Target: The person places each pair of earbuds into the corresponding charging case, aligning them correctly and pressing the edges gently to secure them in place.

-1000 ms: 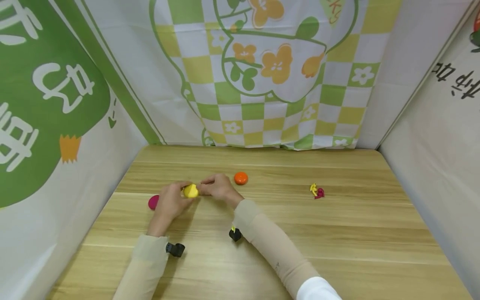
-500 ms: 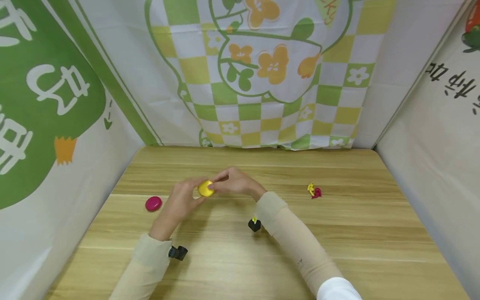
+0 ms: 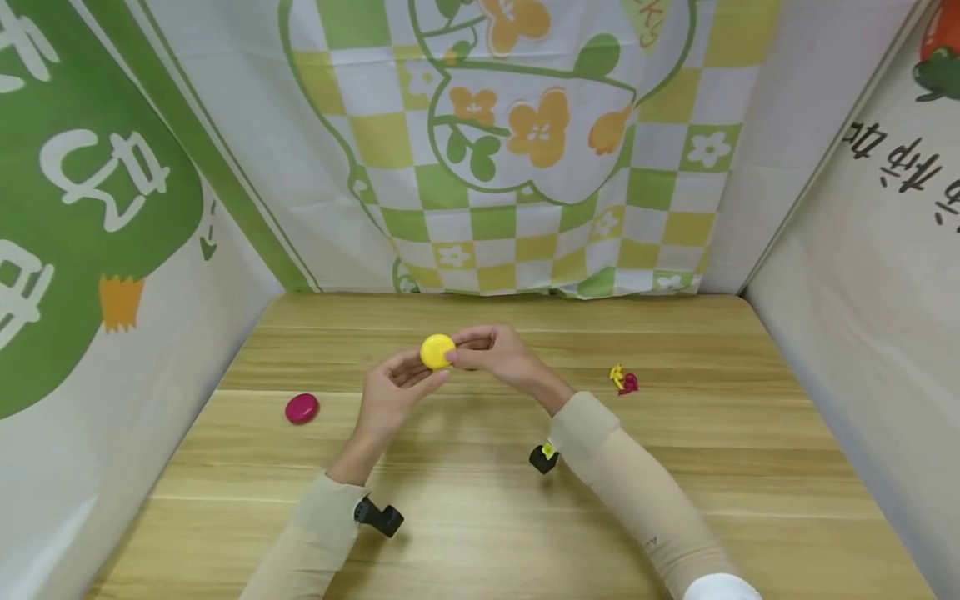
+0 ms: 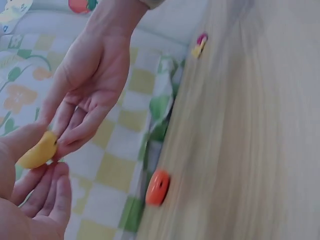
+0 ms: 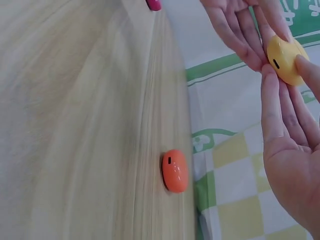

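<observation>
A glossy yellow disc (image 3: 437, 352), rounded and thick, is held up over the far part of the table between both hands. My left hand (image 3: 386, 396) holds its left and lower edge between thumb and fingers. From the other side, my right hand (image 3: 506, 360) pinches it, the thumb lying on its face. A small dark slot shows in the rim of the yellow disc (image 5: 286, 60) in the right wrist view. An orange disc (image 5: 175, 171) with a similar slot rests on the table; the hands hide it in the head view.
A magenta disc (image 3: 302, 408) lies at the left of the wooden table (image 3: 480, 517). Small yellow pieces (image 3: 617, 375) and magenta pieces (image 3: 629, 383) sit together on the right. Printed cloth (image 3: 540, 242) hangs behind the table's far edge.
Both hands have moved right and away from the body, bringing the yellow disc up with them. The magenta disc has come into full view, while the orange disc has become hidden behind the hands.
</observation>
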Available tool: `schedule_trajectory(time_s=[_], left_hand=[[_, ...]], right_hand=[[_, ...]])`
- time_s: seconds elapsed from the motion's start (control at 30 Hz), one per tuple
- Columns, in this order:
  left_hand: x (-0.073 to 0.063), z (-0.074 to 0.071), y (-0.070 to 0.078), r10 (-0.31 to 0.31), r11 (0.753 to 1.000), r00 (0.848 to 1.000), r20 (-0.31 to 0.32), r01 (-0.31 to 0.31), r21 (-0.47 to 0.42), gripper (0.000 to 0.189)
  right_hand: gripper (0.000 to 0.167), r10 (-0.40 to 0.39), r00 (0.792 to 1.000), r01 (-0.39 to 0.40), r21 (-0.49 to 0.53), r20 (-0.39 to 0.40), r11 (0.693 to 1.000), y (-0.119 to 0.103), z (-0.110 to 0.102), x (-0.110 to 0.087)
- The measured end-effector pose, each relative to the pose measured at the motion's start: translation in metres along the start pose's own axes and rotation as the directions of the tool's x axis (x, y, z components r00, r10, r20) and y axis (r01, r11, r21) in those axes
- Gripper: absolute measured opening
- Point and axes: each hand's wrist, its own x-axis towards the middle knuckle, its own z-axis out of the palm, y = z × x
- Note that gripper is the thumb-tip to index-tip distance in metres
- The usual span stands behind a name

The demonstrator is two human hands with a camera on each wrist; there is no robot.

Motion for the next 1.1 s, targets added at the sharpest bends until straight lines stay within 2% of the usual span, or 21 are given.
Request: schedule_trajectory(time_s=[0.07, 0.17, 0.5, 0.83, 1.1], left_hand=[[-0.001, 0.008, -0.001, 0.011, 0.999, 1.000, -0.009, -0.011, -0.049, 0.042], [-0.001, 0.018, -0.002, 0.030, 0.997, 0.999, -0.017, -0.031, -0.073, 0.038], [-0.004, 0.043, -0.011, 0.013, 0.997, 1.000, -0.023, -0.015, -0.076, 0.030], [-0.009, 0.054, -0.014, -0.030, 0.996, 0.998, 0.049, 0.034, -0.088, 0.032], [-0.011, 0.059, -0.014, -0.054, 0.996, 0.992, 0.116, 0.062, -0.070, 0.034]], right_hand=[[0.033, -0.013, 1.000, 0.013, 0.007, -0.018, 1.000, 0.000, -0.002, -0.006], [0.031, -0.029, 0.999, 0.029, -0.003, -0.046, 1.000, 0.001, -0.006, -0.015], [0.029, -0.054, 0.991, 0.054, -0.002, -0.119, 0.999, 0.017, -0.013, -0.040], [0.030, -0.092, 0.978, 0.080, -0.072, -0.185, 0.994, 0.024, -0.016, -0.061], [0.028, -0.114, 0.983, 0.095, -0.138, -0.142, 0.986, 0.019, -0.031, -0.072]])
